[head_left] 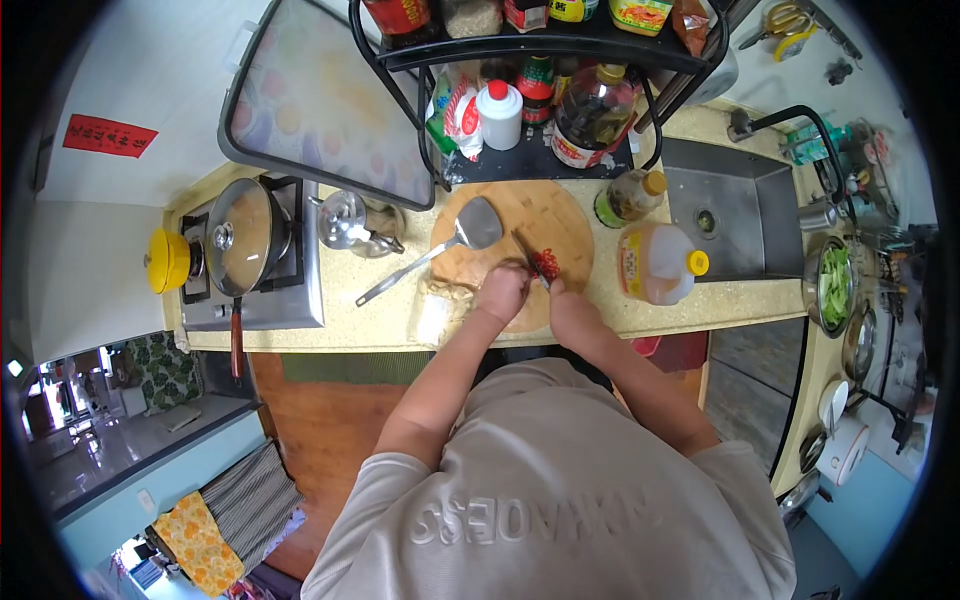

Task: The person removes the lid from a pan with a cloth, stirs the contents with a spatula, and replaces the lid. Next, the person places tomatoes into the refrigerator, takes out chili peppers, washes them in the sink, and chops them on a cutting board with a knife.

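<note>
My right hand [577, 322] is closed round the handle of a knife [524, 249], whose blade points up and left over the round wooden cutting board [567, 215]. Beside the blade lies a small heap of chopped red pepper pieces [547, 264]. Close to the blade on its left, my left hand [503, 291] is curled with its fingers pressed together on the board; what they hold is hidden. A metal spatula [479, 223] rests on the board's upper left, its handle reaching past the edge. A clear plastic bag [438, 312] lies by my left wrist.
At left, a lidded pan [245, 235] and a yellow pot [168, 261] sit at the stove; a metal kettle [350, 222] is alongside. Right of the board stand a sauce bottle [628, 198] and an oil jug [655, 264], then the sink [735, 200]. A black rack [540, 52] overhangs the back.
</note>
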A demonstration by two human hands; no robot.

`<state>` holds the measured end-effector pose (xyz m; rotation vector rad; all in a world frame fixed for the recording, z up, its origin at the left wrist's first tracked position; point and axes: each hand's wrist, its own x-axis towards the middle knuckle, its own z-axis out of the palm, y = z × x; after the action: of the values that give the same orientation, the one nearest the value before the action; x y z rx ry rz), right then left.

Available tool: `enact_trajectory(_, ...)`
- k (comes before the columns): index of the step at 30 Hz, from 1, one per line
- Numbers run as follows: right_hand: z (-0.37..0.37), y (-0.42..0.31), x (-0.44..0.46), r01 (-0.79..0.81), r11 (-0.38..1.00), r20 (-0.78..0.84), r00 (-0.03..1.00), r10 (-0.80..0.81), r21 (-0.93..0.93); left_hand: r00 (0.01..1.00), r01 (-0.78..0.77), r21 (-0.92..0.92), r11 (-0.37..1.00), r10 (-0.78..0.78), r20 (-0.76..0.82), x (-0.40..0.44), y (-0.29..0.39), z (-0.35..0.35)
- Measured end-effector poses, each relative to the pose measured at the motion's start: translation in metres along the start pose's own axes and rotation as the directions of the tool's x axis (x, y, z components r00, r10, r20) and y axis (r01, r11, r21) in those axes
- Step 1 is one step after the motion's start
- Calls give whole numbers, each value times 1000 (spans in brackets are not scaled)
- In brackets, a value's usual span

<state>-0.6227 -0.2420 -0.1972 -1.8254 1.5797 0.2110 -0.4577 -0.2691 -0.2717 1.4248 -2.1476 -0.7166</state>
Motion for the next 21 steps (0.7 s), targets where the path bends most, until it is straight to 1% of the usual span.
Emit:
enact_trajectory(2, 12, 3, 8, -7, 998, -38, 999, 10, 62, 998, -54, 4, 999, 54, -12, 0, -4, 5)
enact_trajectory(6, 29, 14, 17, -21, 999, -59, 998, 23, 37, 999, -40, 72, 997, 39, 10, -7, 2, 5)
enact_trajectory(8, 30, 20, 20, 4, 999, -93, 996, 0, 49, 994, -94, 148, 984, 100, -33, -8, 0, 7)
enact_trajectory(9, 32, 24, 20, 5, 999, -97, 995, 0, 52, 994, -98, 152, 984, 103, -31, -11, 0, 10)
enact_trajectory(11, 27, 24, 16, 46, 996, -142, 989, -35, 73, 988, -75, 159, 984, 95, -124, -14, 6, 10)
enact_trajectory(14, 23, 23, 13, 32, 995, -188, 982, -14, 97, 982, -80, 145, 986, 102, -157, -14, 12, 7)
enact_trajectory(18, 8, 16, 1, 2, 1000, -129, 992, 2, 30, 983, -66, 143, 988, 90, -162, -15, 7, 10)
enact_trajectory(20, 8, 16, -5, 41, 999, -95, 995, -42, -9, 999, 35, 215, 976, -37, 4, -13, 6, 8)
enact_trajectory(21, 9, 17, -6, 35, 999, -86, 996, -35, -1, 998, 50, 213, 976, -54, 14, -13, 6, 7)
